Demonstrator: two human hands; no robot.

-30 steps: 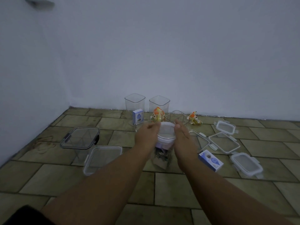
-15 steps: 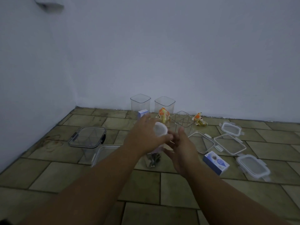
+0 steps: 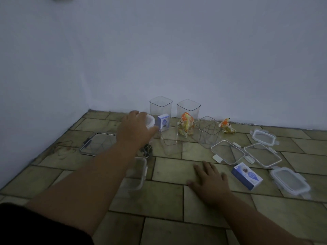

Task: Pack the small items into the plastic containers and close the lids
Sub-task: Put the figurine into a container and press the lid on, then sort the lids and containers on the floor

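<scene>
Out by the left edge of the tiled floor (image 3: pixel 159 197) sits a clear container with dark latches (image 3: pixel 96 144), its lid on. Nearer the camera, a second lidded container (image 3: pixel 137 171) lies partly under the left forearm.

Now the left grip (image 3: pixel 134 131). It's reaching toward the back-left corner, fingers curled over the white lid (image 3: pixel 150 121) of a tall clear container (image 3: pixel 147 150), grasping it from above. Dark metal bits show at the bottom of that container, too blurred to name. Whether its base is touching the floor, I can't tell.

Along the far edge, against the wall, two tall square tubs stand side by side, lids off: the left tub (image 3: pixel 160 106) and the right tub (image 3: pixel 188 108). Just in front of the left one stands a small blue box (image 3: pixel 163 123), upright, right beside the white lid. Next along is an orange-and-yellow packet (image 3: pixel 185 127), with a lidless clear container (image 3: pixel 172 144) in front of it and another lidless one (image 3: pixel 208 133) to its right. A smaller orange packet (image 3: pixel 227 126) sits near the far edge.

Mid-floor, the right grip (image 3: pixel 209 180) is released, palm down, fingers spread flat on the tiles, holding nothing.

Over on the right lie four loose lids, well clear of the containers: a clear lid (image 3: pixel 228 152), a second clear lid (image 3: pixel 262 154), a small white-rimmed lid (image 3: pixel 264 137) behind them and a white-rimmed lid (image 3: pixel 290 181) nearest the camera. Between that last lid and the right grip lies a second blue box (image 3: pixel 247 175), flat on its side.
</scene>
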